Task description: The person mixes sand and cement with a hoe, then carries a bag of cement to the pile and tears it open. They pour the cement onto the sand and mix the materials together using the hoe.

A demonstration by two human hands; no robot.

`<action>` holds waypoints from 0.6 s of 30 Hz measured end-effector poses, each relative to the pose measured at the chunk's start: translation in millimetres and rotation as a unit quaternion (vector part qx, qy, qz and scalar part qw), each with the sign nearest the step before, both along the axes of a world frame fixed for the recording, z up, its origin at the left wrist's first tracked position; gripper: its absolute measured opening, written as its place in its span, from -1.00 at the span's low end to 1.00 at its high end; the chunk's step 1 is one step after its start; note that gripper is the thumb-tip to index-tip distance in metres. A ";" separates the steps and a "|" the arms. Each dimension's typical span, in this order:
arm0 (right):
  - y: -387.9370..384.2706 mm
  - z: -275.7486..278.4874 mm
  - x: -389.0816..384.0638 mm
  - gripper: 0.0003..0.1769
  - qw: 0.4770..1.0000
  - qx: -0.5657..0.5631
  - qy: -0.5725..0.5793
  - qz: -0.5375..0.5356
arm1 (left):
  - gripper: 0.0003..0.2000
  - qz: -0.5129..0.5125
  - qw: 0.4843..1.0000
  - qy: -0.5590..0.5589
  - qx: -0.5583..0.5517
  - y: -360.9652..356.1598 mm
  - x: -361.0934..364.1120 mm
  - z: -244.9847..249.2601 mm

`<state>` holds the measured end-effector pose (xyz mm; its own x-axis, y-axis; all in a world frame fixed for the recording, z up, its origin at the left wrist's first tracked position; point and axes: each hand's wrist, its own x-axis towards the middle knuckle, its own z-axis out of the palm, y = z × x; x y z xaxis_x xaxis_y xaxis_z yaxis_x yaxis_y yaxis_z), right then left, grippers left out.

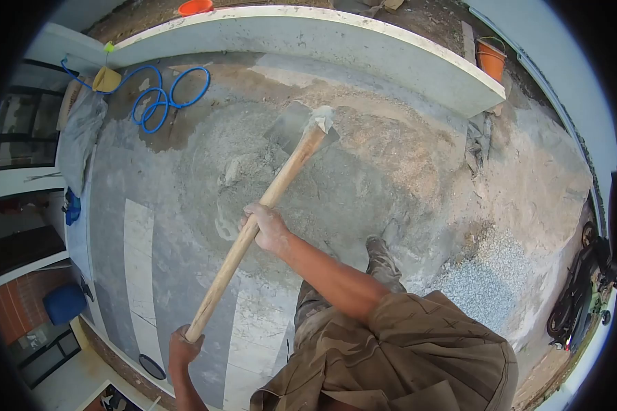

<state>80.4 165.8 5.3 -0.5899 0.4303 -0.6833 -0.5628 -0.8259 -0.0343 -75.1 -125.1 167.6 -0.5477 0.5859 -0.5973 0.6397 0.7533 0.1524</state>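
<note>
A long-handled hoe (230,260) reaches diagonally across the view, its wooden handle rising from lower left to upper middle. My left hand (185,346) is closed round the butt end of the handle. Farther up, near mid-handle, my right hand (267,226) wraps round the same shaft, its skin dusted with grey powder. The hoe's wide blade (288,125) overlaps the far part of a grey cement-like mix (253,168) spread on the floor. Sandy, reddish material (391,147) borders the mix on the right. A boot (389,231) stands at the mix's near edge.
A low white wall (308,41) runs along the far side, with an orange bucket (491,60) behind its right end. Blue hose (159,103) lies coiled at upper left. Gravel (483,281) is heaped to the right, near a motorcycle (574,288).
</note>
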 end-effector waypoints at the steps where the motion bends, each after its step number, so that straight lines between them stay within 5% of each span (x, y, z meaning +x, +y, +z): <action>1: 20.3 -0.1 25.6 -0.82 0.997 0.065 -0.046 0.024 | -0.79 0.012 0.996 -0.082 -0.016 -2.9 25.2 -37.9; 5: 130.5 11.9 119.0 -0.66 0.908 0.321 -0.270 0.007 | -0.72 0.046 0.912 -0.394 0.106 115.8 171.8 -134.6; 7: 173.0 -19.7 157.5 -0.54 0.831 0.342 -0.431 0.081 | -0.67 0.004 0.886 -0.422 0.191 194.1 234.1 -175.4; 9: 187.2 -68.3 203.9 -0.54 0.755 0.401 -0.498 0.146 | -0.62 0.069 0.850 -0.461 0.246 274.7 292.7 -213.3; 10: 187.1 -97.4 226.7 -0.58 0.681 0.449 -0.542 0.200 | -0.63 0.055 0.858 -0.440 0.259 311.8 311.1 -232.6; 11: 186.5 -129.2 248.4 -0.61 0.600 0.492 -0.578 0.253 | -0.65 0.068 0.857 -0.448 0.244 342.2 329.9 -262.3; 13: 186.2 -201.1 285.7 -0.59 0.536 0.498 -0.586 0.350 | -0.68 0.093 0.864 -0.459 0.183 360.8 357.6 -300.1; 16: 140.0 -213.0 302.7 -0.56 0.713 0.264 -0.530 0.375 | -0.73 0.166 0.866 -0.470 0.037 327.2 387.9 -301.9; 18: 86.7 -295.3 324.0 -0.67 0.800 0.222 -0.458 0.318 | -0.74 0.225 0.855 -0.467 -0.018 300.1 397.6 -289.9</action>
<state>404.4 252.5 -289.9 -0.1249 0.5627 -0.8172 0.3952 -0.7272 -0.5612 322.5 175.0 -122.3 0.0128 0.4125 -0.9109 -0.1042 0.9065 0.4091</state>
